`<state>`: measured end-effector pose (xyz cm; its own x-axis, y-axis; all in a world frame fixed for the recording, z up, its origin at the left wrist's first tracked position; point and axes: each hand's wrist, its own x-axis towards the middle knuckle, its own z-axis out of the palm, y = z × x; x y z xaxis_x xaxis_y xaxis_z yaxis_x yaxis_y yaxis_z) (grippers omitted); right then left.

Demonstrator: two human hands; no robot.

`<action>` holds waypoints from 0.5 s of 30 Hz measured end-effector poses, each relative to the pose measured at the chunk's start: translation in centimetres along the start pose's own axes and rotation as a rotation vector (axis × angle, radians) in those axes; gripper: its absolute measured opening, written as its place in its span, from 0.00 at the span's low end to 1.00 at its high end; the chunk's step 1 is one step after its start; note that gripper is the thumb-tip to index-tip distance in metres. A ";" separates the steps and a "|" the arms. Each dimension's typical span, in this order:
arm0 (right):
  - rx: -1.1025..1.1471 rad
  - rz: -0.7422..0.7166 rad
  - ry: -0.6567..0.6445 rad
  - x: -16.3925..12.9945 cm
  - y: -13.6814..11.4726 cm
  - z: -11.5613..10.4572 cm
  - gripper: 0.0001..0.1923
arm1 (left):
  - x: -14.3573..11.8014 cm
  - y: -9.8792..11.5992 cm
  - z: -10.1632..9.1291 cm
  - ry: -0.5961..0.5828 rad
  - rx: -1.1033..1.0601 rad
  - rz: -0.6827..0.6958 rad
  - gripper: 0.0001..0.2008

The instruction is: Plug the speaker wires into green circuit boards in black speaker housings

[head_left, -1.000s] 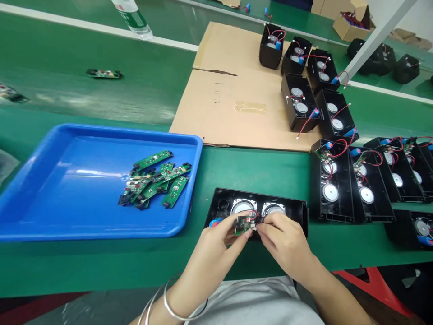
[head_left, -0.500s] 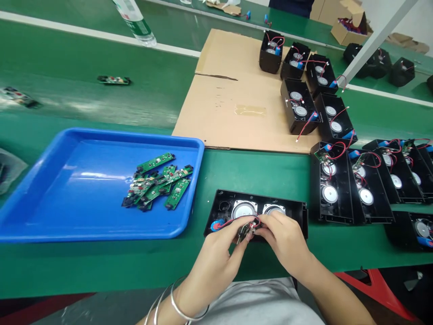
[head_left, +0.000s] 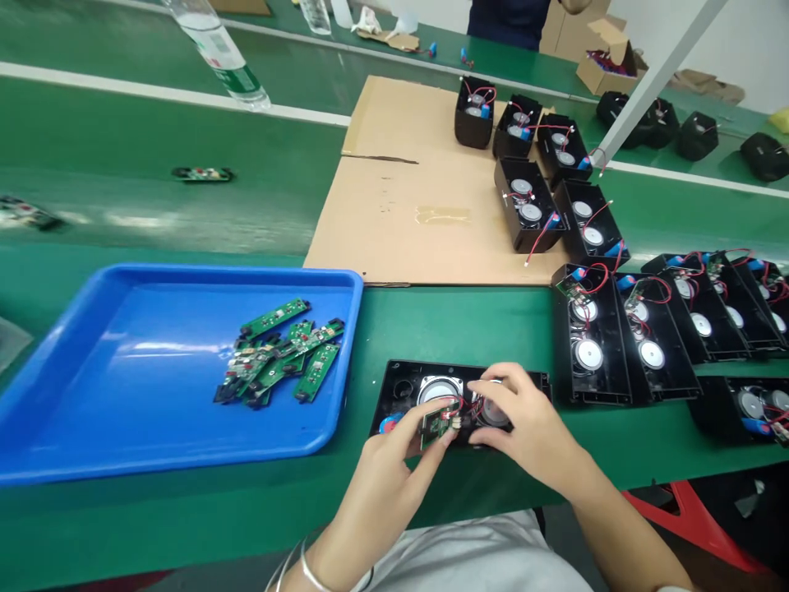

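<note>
My left hand (head_left: pixel 391 464) pinches a small green circuit board (head_left: pixel 435 424) with white connectors and red wires at its edge. The board is tilted above a black speaker box (head_left: pixel 537 381) that lies lengthwise on the table in front of me. My right hand (head_left: pixel 536 432) is just right of the board, thumb and fingers apart over the right-hand speaker (head_left: pixel 493 413), by the red and black wires. The left-hand speaker (head_left: pixel 440 388) is partly covered by my left fingers. A blue cylinder (head_left: pixel 389 423), perhaps a battery, shows at the box's left end.
To the left, a blue tray (head_left: pixel 154 275) holds several green circuit boards (head_left: pixel 317 370). Behind is a cardboard sheet (head_left: pixel 394 238) with several open speaker boxes (head_left: pixel 527 205). More boxes (head_left: pixel 588 329) stand at right. A plastic bottle (head_left: pixel 225 62) and a person (head_left: pixel 509 20) are farther back.
My right hand has let go at the board and moved right, its fingers spreading. The board in my left hand has turned so its green face shows. The camera view has shifted slightly.
</note>
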<state>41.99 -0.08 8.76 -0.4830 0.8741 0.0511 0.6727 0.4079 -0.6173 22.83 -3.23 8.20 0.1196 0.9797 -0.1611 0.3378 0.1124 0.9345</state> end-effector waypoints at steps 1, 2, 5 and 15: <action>-0.032 0.000 -0.005 -0.2 0.3 -0.8 0.31 | -0.1 0.1 -0.2 0.011 0.013 -0.017 0.12; -0.081 -0.008 -0.015 -0.5 0.6 -1.4 0.38 | -0.2 0.2 -0.4 0.013 0.025 -0.033 0.12; -0.243 -0.049 -0.148 -0.6 1.0 -2.3 0.56 | -0.2 0.5 -0.8 0.009 0.034 -0.068 0.11; -0.372 0.020 -0.249 -0.7 -1.4 -1.1 0.57 | -0.2 -1.3 -0.9 0.007 0.064 -0.158 0.17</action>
<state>42.00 -0.94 10.47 -0.5574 0.8112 -0.1768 0.8172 0.4984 -0.2895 21.53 -3.42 7.29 0.0535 0.9518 -0.3020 0.4108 0.2547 0.8754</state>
